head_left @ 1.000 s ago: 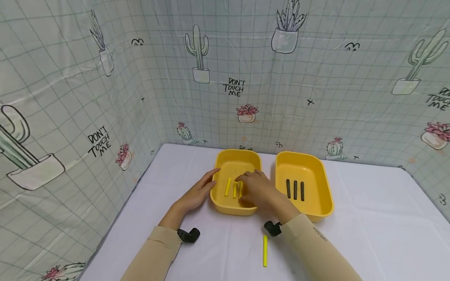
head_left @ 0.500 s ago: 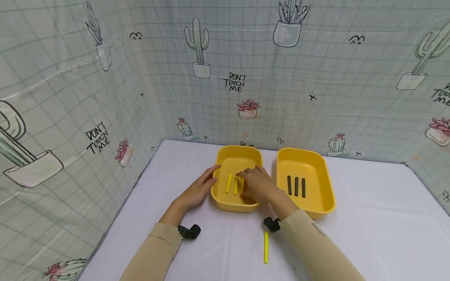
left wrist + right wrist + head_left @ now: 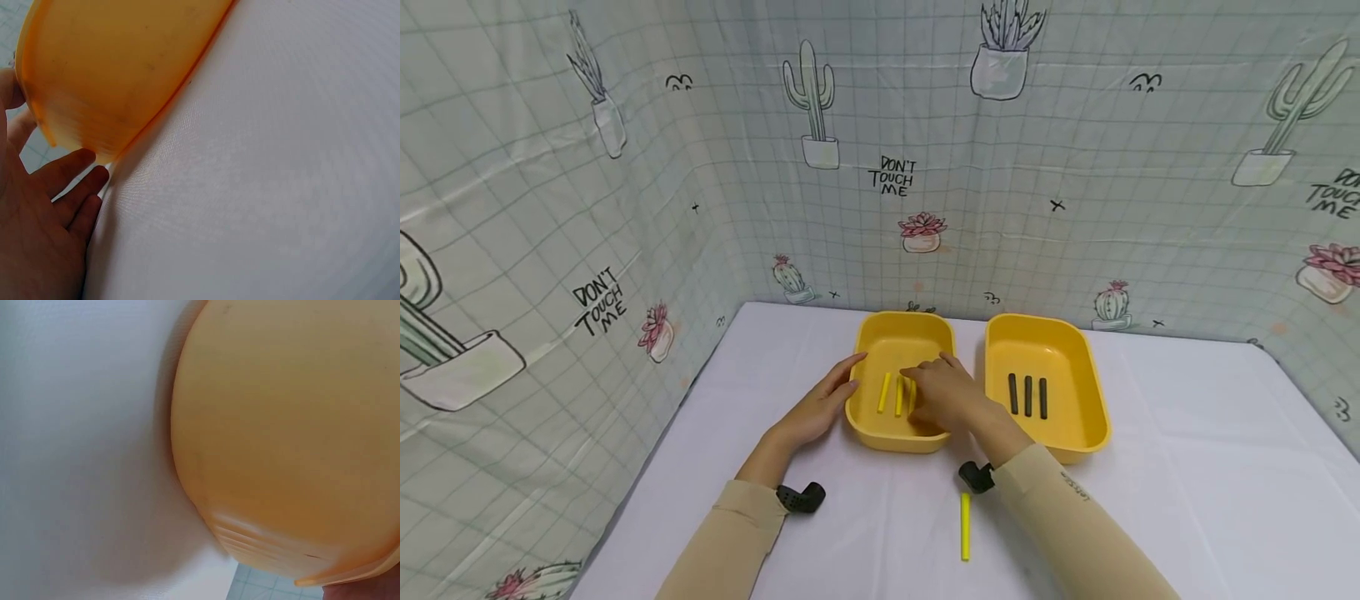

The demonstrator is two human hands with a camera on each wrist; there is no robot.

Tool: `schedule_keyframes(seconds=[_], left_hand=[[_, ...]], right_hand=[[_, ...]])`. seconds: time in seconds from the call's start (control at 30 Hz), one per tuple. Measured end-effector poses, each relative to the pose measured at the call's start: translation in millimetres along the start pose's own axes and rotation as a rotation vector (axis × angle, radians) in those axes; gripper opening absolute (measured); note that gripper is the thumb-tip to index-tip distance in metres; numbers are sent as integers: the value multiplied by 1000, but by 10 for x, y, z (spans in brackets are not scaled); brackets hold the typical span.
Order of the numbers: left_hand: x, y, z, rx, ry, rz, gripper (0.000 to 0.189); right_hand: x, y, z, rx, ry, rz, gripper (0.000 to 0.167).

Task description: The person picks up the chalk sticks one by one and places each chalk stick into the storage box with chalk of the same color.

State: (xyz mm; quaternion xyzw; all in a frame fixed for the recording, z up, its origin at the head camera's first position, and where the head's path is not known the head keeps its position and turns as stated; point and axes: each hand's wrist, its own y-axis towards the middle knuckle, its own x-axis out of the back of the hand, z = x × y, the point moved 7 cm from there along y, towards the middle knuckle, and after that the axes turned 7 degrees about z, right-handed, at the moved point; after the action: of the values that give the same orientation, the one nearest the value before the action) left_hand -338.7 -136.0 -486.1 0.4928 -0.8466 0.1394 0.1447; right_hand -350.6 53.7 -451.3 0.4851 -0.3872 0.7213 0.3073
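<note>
In the head view, my left hand [image 3: 816, 408] rests at the left rim of the left yellow tray [image 3: 898, 443]. In the left wrist view its fingers [image 3: 65, 172] lie fairly straight against the outer wall. My right hand [image 3: 953, 392] reaches over the right rim into that tray. Thumb and index finger pinch the rightmost yellow stick [image 3: 912, 393], which is partly covered by the hand. Beside it lie two more yellow sticks, the middle stick [image 3: 898, 397] and the left stick [image 3: 884, 392], roughly parallel. The right wrist view shows mostly the tray's outer wall [image 3: 281, 444].
To the right stands a second yellow tray [image 3: 1101, 400] holding several things in a row: dark sticks [image 3: 1027, 396]. Another yellow stick [image 3: 966, 527] lies on the white tablecloth [image 3: 880, 533] near the right forearm. A patterned curtain [image 3: 737, 208] rises behind and left of the table.
The view shifts slightly with the head. Both hands keep nearly the same places at the left tray, and the sticks stay in their row.
</note>
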Motion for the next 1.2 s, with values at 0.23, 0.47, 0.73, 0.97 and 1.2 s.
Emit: schedule_keyframes(seconds=[0.23,0.47,0.73,0.97,1.2], left_hand=[[-13,-19,-21,6,16,-2,49],[-32,-15,1,12,20,-3,49],[-38,-22,-16,20,-3,2,50],[-23,-38,8,14,0,-3,49],[-29,-19,3,15,2,1,49]], right_hand=[[28,-43,7,23,35,-16,69],[162,-241,83,93,54,-87,68],[256,-574,148,129,66,-136,66],[248,-771,151,177,88,-193,63],[264,-1008,132,174,108,-245,62]])
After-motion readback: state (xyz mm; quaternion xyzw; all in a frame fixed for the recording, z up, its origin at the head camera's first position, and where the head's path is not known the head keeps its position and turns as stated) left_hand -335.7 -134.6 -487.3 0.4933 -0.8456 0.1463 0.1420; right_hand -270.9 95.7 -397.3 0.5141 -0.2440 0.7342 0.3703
